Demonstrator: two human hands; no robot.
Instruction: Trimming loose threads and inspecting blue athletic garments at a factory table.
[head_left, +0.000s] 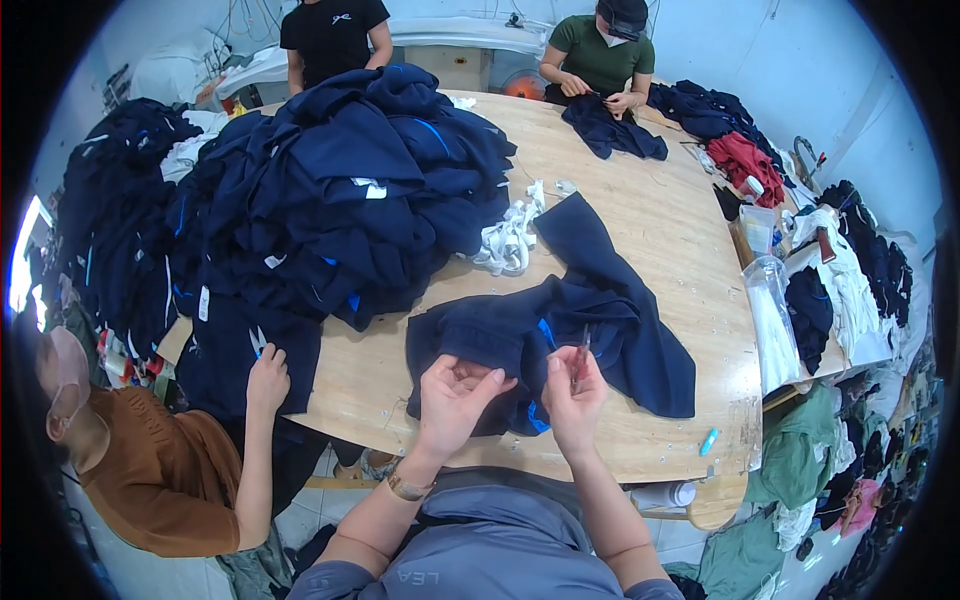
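A navy garment (640,330) with bright blue trim lies spread on the wooden table (690,210) in front of me. My left hand (462,395) grips its near edge, thumb on top and fingers curled under the cloth. In my right hand (573,400) is a small pair of reddish thread snips (582,362), blades pointing away from me over the garment. The right fingers are closed round the snips, close to the blue trim. Whether the blades are apart is too small to tell.
A big heap of navy garments (340,150) fills the table's left side, beside white strips (508,240). A co-worker at left holds scissors (258,342); two people are across the table. A small turquoise object (709,441) lies near the right edge. Clothes and a plastic bag (770,310) crowd the right.
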